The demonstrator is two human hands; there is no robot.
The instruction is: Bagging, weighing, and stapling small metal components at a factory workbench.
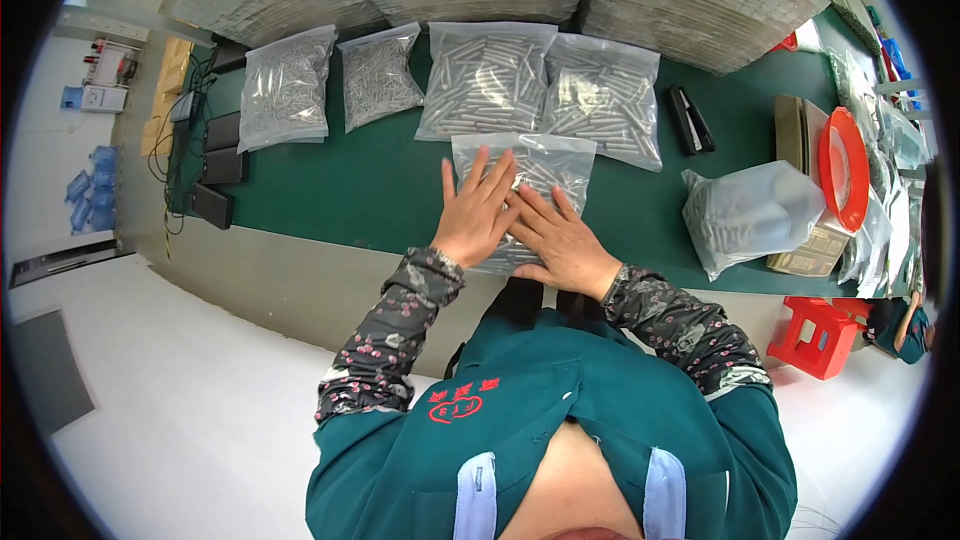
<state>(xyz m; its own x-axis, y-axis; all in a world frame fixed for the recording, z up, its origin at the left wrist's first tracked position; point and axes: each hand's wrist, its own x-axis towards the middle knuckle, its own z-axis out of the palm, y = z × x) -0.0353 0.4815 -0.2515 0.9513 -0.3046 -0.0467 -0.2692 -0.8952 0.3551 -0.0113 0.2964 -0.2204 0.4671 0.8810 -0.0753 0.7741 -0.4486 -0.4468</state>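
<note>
A clear plastic bag [570, 165] filled with small metal rods lies at the table's front edge, directly before me. My left hand [475, 208] rests flat on its left part with the fingers spread. Beside it, my right hand [562, 240] presses on the bag's right part, fingers stretched out and almost touching the left ones. Part of the bag is hidden under both hands. Behind it lie two bags of similar thick metal rods, one in the middle [487, 80] and one to the right [602, 100].
Two bags of thinner metal pieces, a large one [287, 90] and a smaller one [382, 78], lie left on the green table [330, 202]. A black stapler [690, 120], a bulging plastic bag [750, 215] and a red tray [845, 170] are right. Stacked sheets [700, 0] stand behind.
</note>
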